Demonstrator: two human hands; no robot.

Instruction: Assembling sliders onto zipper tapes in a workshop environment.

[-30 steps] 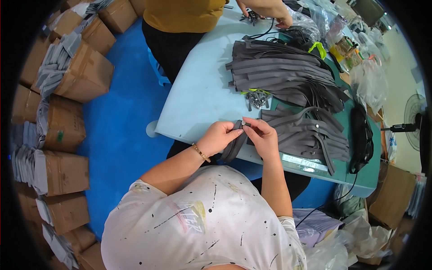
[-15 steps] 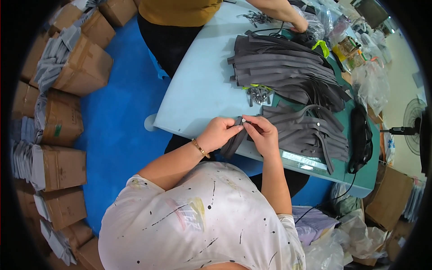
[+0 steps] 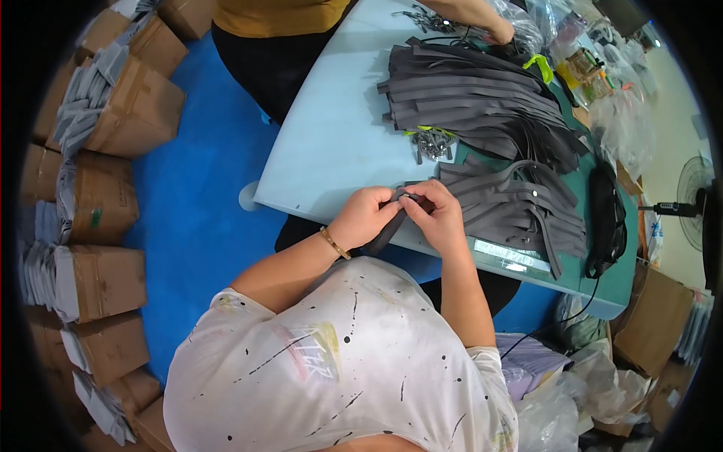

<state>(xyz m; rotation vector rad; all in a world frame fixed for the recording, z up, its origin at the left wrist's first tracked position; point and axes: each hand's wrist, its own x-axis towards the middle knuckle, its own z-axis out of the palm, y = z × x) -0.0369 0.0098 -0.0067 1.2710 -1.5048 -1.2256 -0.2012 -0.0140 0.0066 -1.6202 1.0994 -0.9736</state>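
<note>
At the table's near edge, my left hand [image 3: 363, 218] pinches a dark grey fabric strip [image 3: 387, 233], its free part hanging down over the edge. Close beside it, my right hand [image 3: 439, 212] grips the upper end of the same strip, thumb and fingers pressed together. Whatever small part sits between the fingertips is mostly hidden. Right of my hands lies a loose pile of similar grey strips [image 3: 493, 202]. Just beyond my fingers is a small heap of metal pieces [image 3: 433, 143] with a yellow-green band.
A larger stack of grey strips [image 3: 474, 94] fills the table's middle. Across the table a co-worker's hand [image 3: 498, 32] reaches past another metal heap [image 3: 428, 18]. A black pouch [image 3: 605, 218] lies at right, near a fan [image 3: 689, 207]. Cardboard boxes [image 3: 109, 280] line the left.
My fingers have closed further over the strip's upper end, covering the small light-coloured piece that showed between them. The view has shifted slightly, and the co-worker appears a little higher in it.
</note>
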